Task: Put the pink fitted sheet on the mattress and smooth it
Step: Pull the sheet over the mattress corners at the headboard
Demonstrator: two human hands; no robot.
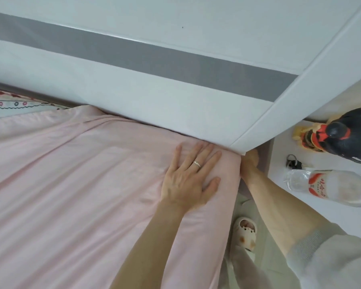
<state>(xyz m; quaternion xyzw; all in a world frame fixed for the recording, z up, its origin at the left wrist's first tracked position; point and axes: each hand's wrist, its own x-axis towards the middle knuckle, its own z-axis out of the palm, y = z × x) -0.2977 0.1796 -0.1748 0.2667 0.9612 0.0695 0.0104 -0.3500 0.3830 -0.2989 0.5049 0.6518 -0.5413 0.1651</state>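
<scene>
Pink sheet [71, 184] corner-tucking at the headboard [154, 105]: left hand [191, 176] presses flat-fingered, right hand [250, 161] has its grip hidden beside the edge; next, likely smoothing creases.

Left hand [191, 176] flat, fingers apart; right hand [249, 161] low, fingers out of sight.

Tucking the pink sheet [71, 184] at the bed's corner

The left hand [191, 178] lies flat on the sheet by the white headboard [154, 109]. The right hand [250, 161] reaches down the mattress side, fingers hidden. Two bottles lie on the nightstand [277, 178] beside.
</scene>
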